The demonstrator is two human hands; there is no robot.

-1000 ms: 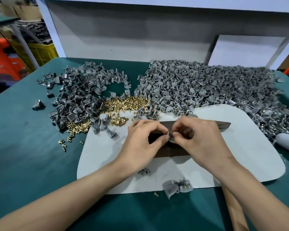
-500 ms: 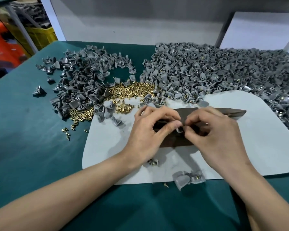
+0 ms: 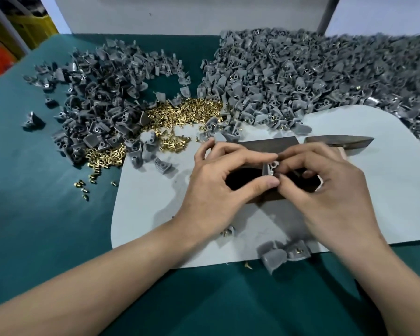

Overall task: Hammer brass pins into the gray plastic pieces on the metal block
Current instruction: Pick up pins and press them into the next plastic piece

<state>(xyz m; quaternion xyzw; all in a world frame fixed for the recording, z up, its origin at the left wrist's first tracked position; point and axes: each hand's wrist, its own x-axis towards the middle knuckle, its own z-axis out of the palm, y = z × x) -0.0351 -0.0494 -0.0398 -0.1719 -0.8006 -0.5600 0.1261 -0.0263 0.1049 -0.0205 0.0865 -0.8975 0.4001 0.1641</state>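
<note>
A dark metal block (image 3: 264,145) lies on a pale mat (image 3: 150,214), mostly hidden under both hands. My left hand (image 3: 223,183) pinches a small gray plastic piece (image 3: 269,169) between thumb and forefinger above the block. My right hand (image 3: 325,187) meets it from the right, fingertips pinching at the same piece; whether a pin sits between them is too small to tell. Loose brass pins (image 3: 182,112) lie heaped behind the mat. A hammer head (image 3: 340,141) lies beyond my right hand.
Unpinned gray pieces (image 3: 100,103) are piled at the back left, and a larger heap of gray pieces (image 3: 313,71) fills the back right. Two gray pieces (image 3: 283,253) sit at the mat's near edge. The table top is green (image 3: 46,214). A white wall stands behind.
The view has tilted down and closer. Both hands stay together over the block, and the gray piece between the fingertips now shows more plainly.
</note>
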